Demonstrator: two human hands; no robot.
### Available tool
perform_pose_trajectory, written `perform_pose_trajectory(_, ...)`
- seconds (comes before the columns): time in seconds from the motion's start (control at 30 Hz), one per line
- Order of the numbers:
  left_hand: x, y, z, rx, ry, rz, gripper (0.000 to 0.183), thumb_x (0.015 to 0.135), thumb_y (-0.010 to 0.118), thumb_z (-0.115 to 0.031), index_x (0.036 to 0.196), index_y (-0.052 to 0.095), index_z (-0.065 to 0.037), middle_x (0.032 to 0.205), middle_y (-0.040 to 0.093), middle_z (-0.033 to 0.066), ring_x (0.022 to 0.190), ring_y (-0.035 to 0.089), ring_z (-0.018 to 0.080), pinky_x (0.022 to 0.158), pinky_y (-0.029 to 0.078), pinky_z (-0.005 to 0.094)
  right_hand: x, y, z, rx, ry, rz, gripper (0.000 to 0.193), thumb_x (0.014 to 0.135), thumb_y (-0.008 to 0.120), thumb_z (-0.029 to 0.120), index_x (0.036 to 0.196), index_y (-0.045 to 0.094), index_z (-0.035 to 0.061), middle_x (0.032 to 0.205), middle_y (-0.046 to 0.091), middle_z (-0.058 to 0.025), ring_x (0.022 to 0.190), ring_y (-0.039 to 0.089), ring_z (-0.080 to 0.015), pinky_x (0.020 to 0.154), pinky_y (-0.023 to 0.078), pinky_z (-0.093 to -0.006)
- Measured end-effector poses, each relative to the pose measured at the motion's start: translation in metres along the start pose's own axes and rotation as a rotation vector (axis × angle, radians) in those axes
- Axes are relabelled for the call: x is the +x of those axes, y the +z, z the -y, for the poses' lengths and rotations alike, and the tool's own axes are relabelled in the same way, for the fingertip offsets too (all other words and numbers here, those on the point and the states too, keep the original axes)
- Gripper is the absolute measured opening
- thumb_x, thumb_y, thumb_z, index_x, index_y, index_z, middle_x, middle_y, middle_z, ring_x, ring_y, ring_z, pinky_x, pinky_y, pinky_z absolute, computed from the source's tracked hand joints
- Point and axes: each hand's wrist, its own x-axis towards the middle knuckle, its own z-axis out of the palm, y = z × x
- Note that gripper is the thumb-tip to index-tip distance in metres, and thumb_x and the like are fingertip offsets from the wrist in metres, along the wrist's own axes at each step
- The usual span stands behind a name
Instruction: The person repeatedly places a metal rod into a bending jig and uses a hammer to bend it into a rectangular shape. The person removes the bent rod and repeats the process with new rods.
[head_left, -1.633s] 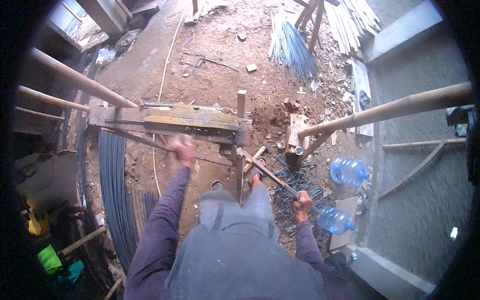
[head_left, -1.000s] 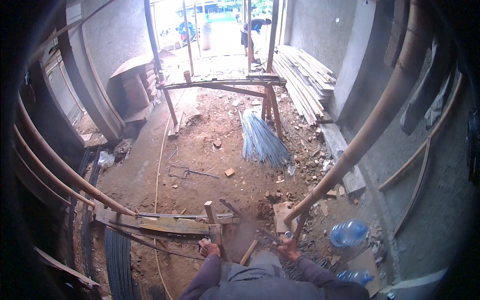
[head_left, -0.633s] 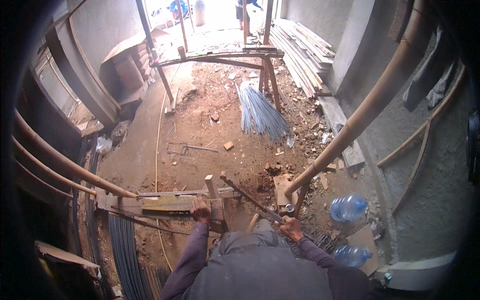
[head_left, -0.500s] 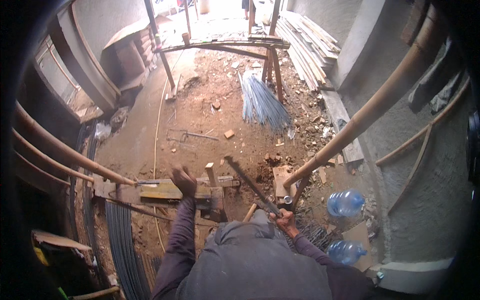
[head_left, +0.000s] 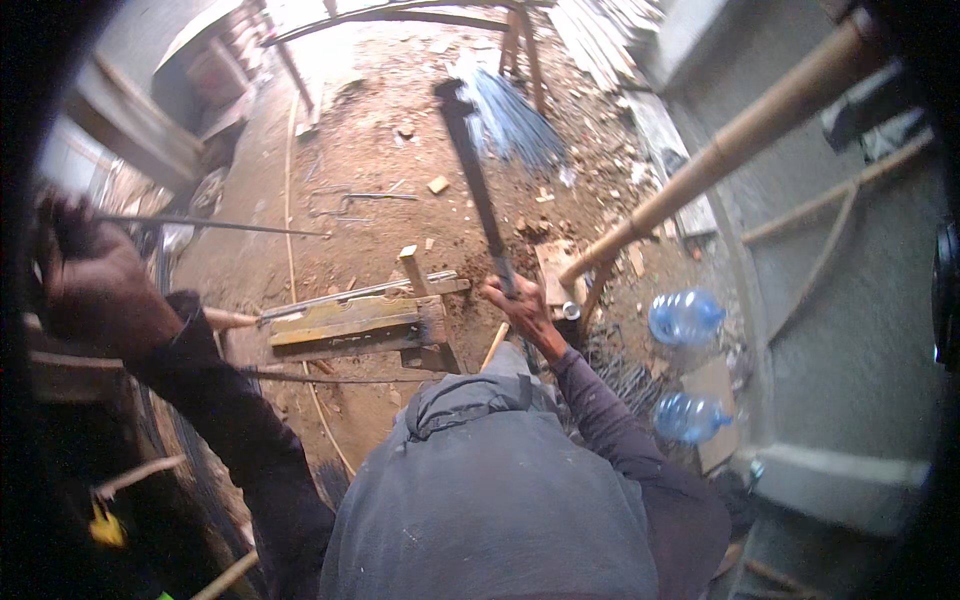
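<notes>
My right hand [head_left: 525, 310] is closed round the grey lower end of a long dark metal bar with a notched, hooked head [head_left: 470, 160], like a rebar bending wrench. The bar stands tilted up and away from me, over the ground. At the far left my left hand [head_left: 105, 285] is raised, its fingers curled on a thin steel rod [head_left: 230, 224] that points right. Part of that hand falls in the dark rim. Between my hands, lower down, sits a wooden work bench [head_left: 345, 325] with a yellowish board, an upright peg [head_left: 412, 265] and thin rods along its far edge.
A bundle of steel rods [head_left: 515, 120] lies on the dirt ahead, bent rods [head_left: 350, 200] nearer. A slanting bamboo pole [head_left: 700, 170] rises at right, beside two clear blue bottles [head_left: 685, 318]. Cut rod pieces [head_left: 620, 375] lie near my right arm.
My left hand has gone from above the bench to the far left and now holds a thin rod. My right hand has lifted the dark bar forward and more upright. The view has shifted.
</notes>
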Motion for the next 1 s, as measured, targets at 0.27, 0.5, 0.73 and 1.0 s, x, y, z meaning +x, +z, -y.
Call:
perform_pose_trajectory(0.27, -0.121, 0.063, 0.015, -0.879, -0.891, -0.146, 0.045, 0.105, 0.048, -0.036, 0.107, 0.060, 0.007, 0.080, 0.066, 0.0129, 0.070, 0.063, 0.0212, 0.076, 0.055, 0.0312, 0.022, 0.002, 0.030, -0.008, -0.279, -0.111, 0.042, 0.083, 0.079, 0.025, 0.113, 0.068, -0.0013, 0.136, 0.050, -0.0127, 0.126, 0.052, -0.0297, 0.101, 0.046, -0.0399)
perform_pose_trajectory(0.5, -0.195, 0.001, -0.047, -0.197, -0.385, 0.360, 0.008, 0.083, 0.065, -0.004, 0.088, 0.061, 0.001, 0.087, 0.064, 0.0123, 0.074, 0.062, 0.0225, 0.070, 0.052, 0.0368, 0.020, -0.003, 0.019, -0.162, -0.379, -0.021, 0.044, 0.085, 0.079, 0.019, 0.123, 0.066, 0.0009, 0.121, 0.064, -0.0147, 0.109, 0.064, -0.0273, 0.088, 0.054, -0.0380)
perform_pose_trajectory(0.73, -0.334, -0.056, -0.076, -0.554, -1.975, 0.416, 0.017, 0.090, 0.068, -0.016, 0.079, 0.060, -0.006, 0.080, 0.062, 0.0033, 0.065, 0.058, 0.0151, 0.058, 0.048, 0.0323, 0.003, -0.013, -0.021, -0.084, 0.056, 0.071, 0.026, 0.090, 0.074, 0.021, 0.103, 0.073, -0.0011, 0.078, 0.071, -0.0049, 0.067, 0.061, -0.0121, 0.063, 0.050, -0.0305)
perform_pose_trajectory(1.0, -0.462, -0.201, -0.100, -0.729, -2.097, 1.343, 0.016, 0.089, 0.071, -0.014, 0.098, 0.073, -0.001, 0.080, 0.068, 0.0027, 0.067, 0.063, 0.0129, 0.061, 0.052, 0.0282, 0.007, -0.076, -0.084, -0.253, 0.057, 0.300, 0.035, 0.089, 0.075, 0.034, 0.095, 0.070, 0.0003, 0.070, 0.067, -0.0047, 0.067, 0.056, -0.0087, 0.061, 0.047, -0.0324)
